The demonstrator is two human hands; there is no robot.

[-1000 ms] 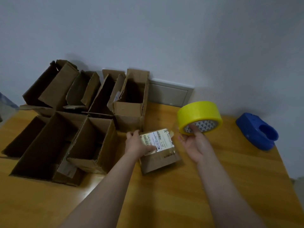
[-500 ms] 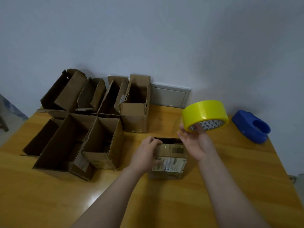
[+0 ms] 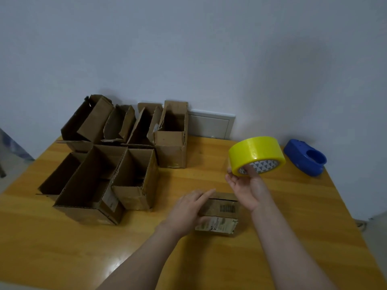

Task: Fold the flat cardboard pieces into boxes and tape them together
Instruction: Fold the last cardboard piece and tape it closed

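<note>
Cardboard boxes [image 3: 100,185] crowd the table's [image 3: 293,216] left, their insides dark. Your left hand [image 3: 188,208], blurred, lies with fingers nearly straight across the small box [image 3: 223,214] at centre front, hiding its left side. Your right hand [image 3: 249,189], palm up, pinches the tape [image 3: 256,152], thumb in its core; a dispenser [image 3: 305,158] sits far right.

Open cardboard boxes [image 3: 136,178]: seven, back row partly overlapping. Small labelled box [image 3: 219,218]: one. Yellow tape roll [image 3: 256,152]: one. Blue tape dispenser [image 3: 304,156]: one.

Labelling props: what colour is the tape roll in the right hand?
The tape roll is yellow, inner core white with dark triangles; head view.
</note>
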